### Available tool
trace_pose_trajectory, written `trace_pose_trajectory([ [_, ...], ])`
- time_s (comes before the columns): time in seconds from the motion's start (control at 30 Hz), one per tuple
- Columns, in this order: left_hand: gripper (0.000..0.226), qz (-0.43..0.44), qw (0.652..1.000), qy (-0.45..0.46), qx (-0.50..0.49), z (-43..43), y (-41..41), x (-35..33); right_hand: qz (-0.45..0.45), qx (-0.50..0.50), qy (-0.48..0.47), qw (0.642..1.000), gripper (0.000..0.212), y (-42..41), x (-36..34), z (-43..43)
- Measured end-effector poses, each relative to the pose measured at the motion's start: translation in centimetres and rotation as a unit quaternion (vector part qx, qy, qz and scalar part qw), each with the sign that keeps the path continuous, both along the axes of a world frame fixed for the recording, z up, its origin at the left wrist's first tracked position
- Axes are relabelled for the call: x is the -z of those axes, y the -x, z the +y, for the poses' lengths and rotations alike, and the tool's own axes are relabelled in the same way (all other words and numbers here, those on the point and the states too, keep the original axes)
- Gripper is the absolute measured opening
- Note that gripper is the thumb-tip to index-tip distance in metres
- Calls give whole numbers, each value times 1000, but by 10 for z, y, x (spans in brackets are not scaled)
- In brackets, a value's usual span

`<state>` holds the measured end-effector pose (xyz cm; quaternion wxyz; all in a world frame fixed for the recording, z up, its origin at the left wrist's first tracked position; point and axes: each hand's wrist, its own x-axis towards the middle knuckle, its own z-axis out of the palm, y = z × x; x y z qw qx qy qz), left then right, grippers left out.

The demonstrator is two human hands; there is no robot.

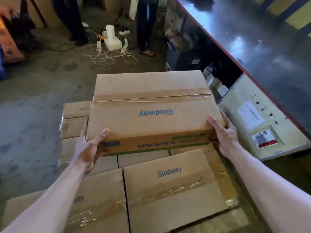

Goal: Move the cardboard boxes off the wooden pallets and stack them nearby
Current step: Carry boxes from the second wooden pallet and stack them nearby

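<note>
I hold a taped cardboard box [151, 105] printed "Glodway" out in front of me, above the others. My left hand [89, 147] grips its near left corner from the side and below. My right hand [222, 132] clasps its near right corner. Below it lie several more Glodway boxes [175, 185] packed side by side in a flat layer, with another box [74, 118] at the far left of the stack. No pallet wood shows; the boxes cover whatever is under them.
A large machine with a dark shiny top and a red edge [252, 81] runs along the right. On the concrete floor ahead lie white cables and power strips [111, 52]. A person's legs [146, 31] stand beyond them. An orange box [10, 46] sits far left.
</note>
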<state>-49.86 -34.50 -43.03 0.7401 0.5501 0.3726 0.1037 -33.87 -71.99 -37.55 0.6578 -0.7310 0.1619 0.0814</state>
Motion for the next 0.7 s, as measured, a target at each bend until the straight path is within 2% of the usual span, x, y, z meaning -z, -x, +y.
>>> trace_pose_trajectory([
  [0.07, 60, 13, 1000, 10, 4, -8, -15, 24, 14, 0, 0, 1000, 93, -19, 25, -7],
  [0.2, 87, 61, 998, 18, 6, -21, -32, 72, 40, -13, 7, 999, 67, -56, 76, -15],
  [0.33, 83, 96, 995, 0, 2, -30, -39, 113, 54, -30, 27, 998, 61, -82, 130, -16],
  [0.5, 79, 88, 996, -21, -3, -33, -41, 158, 72, -72, 34, 994, 63, -93, 192, -17],
  [0.63, 118, 110, 994, -23, -9, -34, -35, 185, 86, -94, 40, 991, 67, -93, 228, -19],
  [0.7, 111, 116, 993, -16, -7, -36, -33, 195, 89, -107, 46, 989, 66, -92, 238, -22],
])
